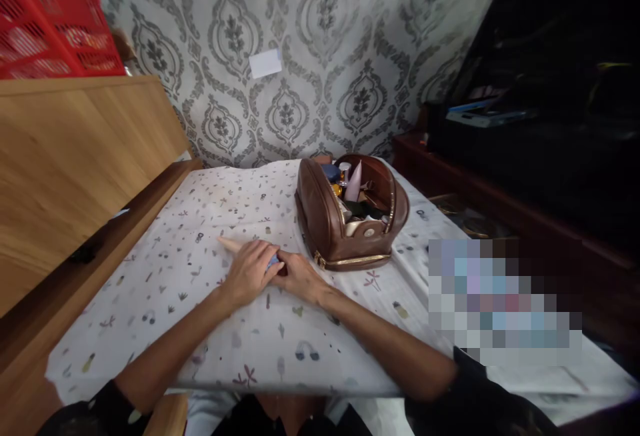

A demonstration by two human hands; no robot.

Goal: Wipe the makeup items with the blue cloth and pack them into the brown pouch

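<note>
Over the middle of the table, my left hand (250, 273) is wrapped round a pale peach squeeze tube (227, 243), whose flat end sticks out to the left. A bit of blue (272, 261), which looks like the tube's cap, shows between my two hands. My right hand (300, 277) is closed against that blue end, and its fingertips are partly hidden. Just behind and to the right of my hands stands a brown toiletry bag (345, 243), unzipped at the top. Inside it are a pinkish tube (353, 186), a small clear-capped bottle (345, 171) and other items.
A white cloth with small prints (200, 316) covers the table. Wooden furniture (85, 169) borders the left side, with a red plastic basket (55, 29) on top. Along the right are a dark reddish ledge (415, 156) and a large dark screen-like panel (550, 56). A blurred-out patch covers the lower right.
</note>
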